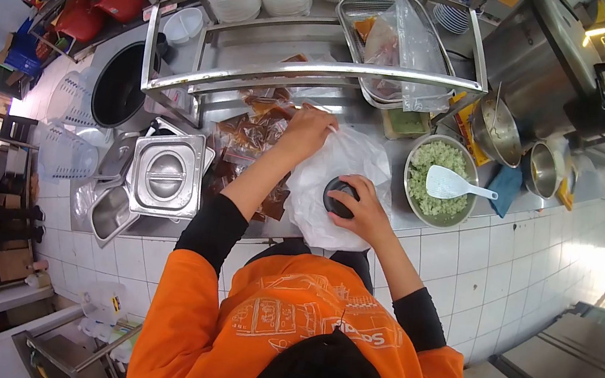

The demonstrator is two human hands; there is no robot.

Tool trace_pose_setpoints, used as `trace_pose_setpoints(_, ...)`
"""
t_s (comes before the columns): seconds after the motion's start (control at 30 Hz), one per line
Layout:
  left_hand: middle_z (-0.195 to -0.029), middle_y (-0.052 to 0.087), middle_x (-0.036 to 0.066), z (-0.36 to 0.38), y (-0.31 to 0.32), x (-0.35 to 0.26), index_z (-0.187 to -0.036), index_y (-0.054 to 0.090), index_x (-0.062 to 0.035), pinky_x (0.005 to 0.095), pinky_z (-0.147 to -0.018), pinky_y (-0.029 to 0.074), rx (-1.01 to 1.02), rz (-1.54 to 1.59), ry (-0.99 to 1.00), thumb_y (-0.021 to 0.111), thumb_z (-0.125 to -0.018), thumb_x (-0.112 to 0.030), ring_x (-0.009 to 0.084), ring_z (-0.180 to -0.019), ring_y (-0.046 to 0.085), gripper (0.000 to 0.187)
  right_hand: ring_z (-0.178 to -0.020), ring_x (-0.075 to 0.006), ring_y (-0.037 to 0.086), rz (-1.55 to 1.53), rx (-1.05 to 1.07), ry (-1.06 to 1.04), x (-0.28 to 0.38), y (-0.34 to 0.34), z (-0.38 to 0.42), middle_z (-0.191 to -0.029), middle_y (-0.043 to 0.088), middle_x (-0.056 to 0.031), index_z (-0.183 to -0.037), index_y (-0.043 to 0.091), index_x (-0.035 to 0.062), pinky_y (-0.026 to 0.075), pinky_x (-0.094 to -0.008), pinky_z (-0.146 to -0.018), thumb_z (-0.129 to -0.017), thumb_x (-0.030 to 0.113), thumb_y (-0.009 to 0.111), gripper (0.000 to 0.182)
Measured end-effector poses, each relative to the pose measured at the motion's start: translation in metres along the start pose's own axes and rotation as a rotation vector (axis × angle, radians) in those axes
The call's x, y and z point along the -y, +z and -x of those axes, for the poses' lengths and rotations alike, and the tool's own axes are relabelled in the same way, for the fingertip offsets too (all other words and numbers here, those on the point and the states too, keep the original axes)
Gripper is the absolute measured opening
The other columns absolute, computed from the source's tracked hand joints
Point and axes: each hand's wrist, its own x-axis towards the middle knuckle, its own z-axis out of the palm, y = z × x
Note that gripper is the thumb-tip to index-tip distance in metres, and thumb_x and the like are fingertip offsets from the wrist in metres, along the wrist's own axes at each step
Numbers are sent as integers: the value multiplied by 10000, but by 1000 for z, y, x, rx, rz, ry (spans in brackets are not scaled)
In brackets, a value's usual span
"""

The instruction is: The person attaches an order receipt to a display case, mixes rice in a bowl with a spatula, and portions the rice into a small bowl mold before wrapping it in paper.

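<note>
My left hand (307,136) is closed at the upper left edge of a white plastic bag (331,163), its fingertips pinching the film. My right hand (363,209) wraps round a small black round container (342,198) above the lower part of the bag. What the bag holds is hidden. Left of it lies a heap of clear packets with brown contents (243,138), partly behind my left forearm. To the right of the bag stands a metal bowl (434,220) of chopped pale green vegetable (437,160), with a white rice paddle (449,184) lying on top.
A metal shelf rack (314,78) crosses over the back of the counter, carrying a tray with plastic bags (423,56). Lidded steel pans (166,175) and a black pot (122,88) stand left. Steel bowls (496,132), a blue cloth (506,191) and a large cooker (559,64) are right.
</note>
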Motion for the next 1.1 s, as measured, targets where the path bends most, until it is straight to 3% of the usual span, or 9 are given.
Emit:
trace_pose_setpoints(0.1,-978,680,135,6,-3,-11,-962,679,-105,444,-834,470,147,81,-95,611,-830,-107,347,-952,617,149,-1171,-344,452,43,-81,17,3,1,-4,-1234,502,-116,-1060,636,146,423,-439,-967,-644,141,794,445)
trace_pose_setpoints(0.2,-1071,659,138,14,-7,-19,-1059,659,-88,400,-906,458,131,170,-204,589,-855,-118,328,-1040,601,218,-1168,-358,462,50,-193,11,5,0,-18,-1242,503,-118,-1071,636,144,396,-454,-993,-627,129,809,477)
trace_pose_setpoints(0.4,-1153,602,182,36,-17,-31,-1165,585,-48,433,-982,417,-335,277,-159,611,-809,-74,363,-1095,549,358,-1189,-337,455,26,-244,147,16,-14,-33,-1264,484,-117,-1096,622,146,387,-437,-1001,-628,128,813,506)
trace_pose_setpoints(0.5,-1185,572,172,81,-39,-47,-1193,573,-54,447,-1015,386,-167,37,107,614,-745,-37,366,-1146,509,450,-1205,-339,436,5,-239,177,23,-27,-30,-1278,475,-115,-1091,620,147,375,-439,-1012,-632,128,811,497)
trace_pose_setpoints(0.57,-1182,571,170,115,-35,-68,-1212,563,-39,453,-1035,373,458,104,223,605,-703,-43,359,-1156,513,511,-1215,-344,419,13,-163,142,20,-23,-23,-1286,469,-114,-1084,620,148,370,-446,-1016,-633,127,812,491)
trace_pose_setpoints(0.67,-1196,576,142,151,-12,-90,-1194,568,-13,425,-1024,401,225,19,304,589,-727,-57,335,-1166,518,469,-1232,-356,379,102,0,44,-4,5,-10,-1296,458,-107,-1076,616,156,358,-465,-1025,-633,123,812,486)
trace_pose_setpoints(0.77,-1213,578,121,168,12,-74,-1182,578,-8,382,-1008,430,263,-28,169,553,-772,-70,303,-1181,520,415,-1234,-363,373,87,6,19,-8,10,-22,-1294,459,-105,-1086,613,160,351,-465,-1033,-633,118,808,495)
trace_pose_setpoints(0.87,-1268,562,121,174,17,-68,-1232,553,-29,386,-954,475,305,9,168,523,-801,-34,317,-1207,512,432,-1217,-365,382,112,-96,73,-4,21,-31,-1284,462,-116,-1083,614,155,351,-467,-1024,-638,118,805,486)
trace_pose_setpoints(1.1,-1256,582,90,177,17,-58,-1194,594,-50,428,-1017,417,171,-35,210,549,-796,-61,286,-1210,514,401,-1194,-370,404,167,-293,205,25,10,-45,-1271,464,-145,-1103,610,136,352,-462,-1005,-675,160,788,464)
